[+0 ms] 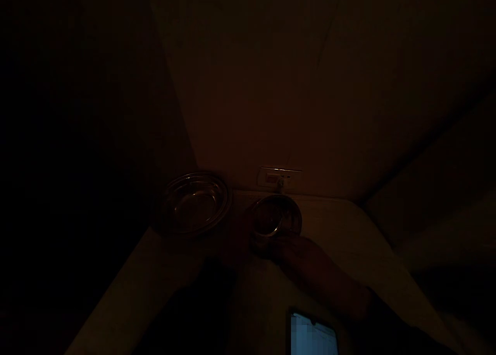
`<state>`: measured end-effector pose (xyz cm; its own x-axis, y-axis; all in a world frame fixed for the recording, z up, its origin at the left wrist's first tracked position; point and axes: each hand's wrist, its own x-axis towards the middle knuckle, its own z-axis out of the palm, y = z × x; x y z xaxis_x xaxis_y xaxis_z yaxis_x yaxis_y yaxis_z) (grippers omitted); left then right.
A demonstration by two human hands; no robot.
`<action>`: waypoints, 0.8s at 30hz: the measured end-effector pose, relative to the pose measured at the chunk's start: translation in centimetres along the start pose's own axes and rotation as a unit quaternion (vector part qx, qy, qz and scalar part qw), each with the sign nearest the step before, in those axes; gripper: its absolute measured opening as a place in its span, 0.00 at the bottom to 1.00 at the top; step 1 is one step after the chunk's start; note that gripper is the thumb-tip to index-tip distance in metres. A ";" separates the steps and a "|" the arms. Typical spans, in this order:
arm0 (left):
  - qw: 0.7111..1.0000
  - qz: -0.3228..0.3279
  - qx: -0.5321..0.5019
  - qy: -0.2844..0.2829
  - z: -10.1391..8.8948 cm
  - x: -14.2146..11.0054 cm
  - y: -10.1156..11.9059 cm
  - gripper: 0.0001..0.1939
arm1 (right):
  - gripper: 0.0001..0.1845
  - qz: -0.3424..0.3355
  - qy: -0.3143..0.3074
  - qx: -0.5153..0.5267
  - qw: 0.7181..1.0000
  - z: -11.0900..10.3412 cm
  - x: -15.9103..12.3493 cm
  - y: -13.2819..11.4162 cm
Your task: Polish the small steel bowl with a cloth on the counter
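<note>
Resting my right hand (292, 250) against the near right side of a small metal cup (260, 242), I have my fingers bent towards it, only partly spread; in this gloom I cannot tell how firmly they close on it, if at all. The cup is near the far edge of the desk (349, 228), overlapping a wider round dish (299, 218) from my view – whether it sits inside or in front, I cannot tell. Its mouth faces upward, one curved edge catching light, and its short axis seems to run roughly up and down; any lean is too dark to judge. My forearm comes in slantwise from the lower right. A black shape (194, 313) spreads at the lower left – my left hand cannot be made out there, so neither can its state. Well to the left is a broad metal bowl (196, 207), opening upward. Behind the dish is a wall socket (272, 178), and a lit phone (313, 337) shows below my wrist.
</note>
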<state>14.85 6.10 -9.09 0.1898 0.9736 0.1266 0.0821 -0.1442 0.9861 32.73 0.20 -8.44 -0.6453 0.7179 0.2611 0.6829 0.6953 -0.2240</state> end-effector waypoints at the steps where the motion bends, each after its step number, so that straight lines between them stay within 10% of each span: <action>1: 1.000 -0.001 0.002 0.005 0.0 -0.1 -0.2 0.20 | 0.17 0.003 0.002 0.005 1.000 0.0 0.0 0.0; 11: 0.999 -0.012 0.039 -0.023 0.2 -0.5 -0.9 0.23 | 0.20 0.026 0.000 0.021 0.999 0.4 -0.2 0.4; 24: 0.990 -0.048 0.106 0.078 0.0 -0.3 0.1 0.22 | 0.19 0.018 0.028 -0.100 0.994 -1.6 0.0 -0.7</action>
<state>14.84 5.78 -8.99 0.0202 0.9977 0.0654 0.3000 -0.0684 0.9515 32.75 -0.33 -6.75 -0.6022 0.7360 0.3094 0.7637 0.6440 -0.0453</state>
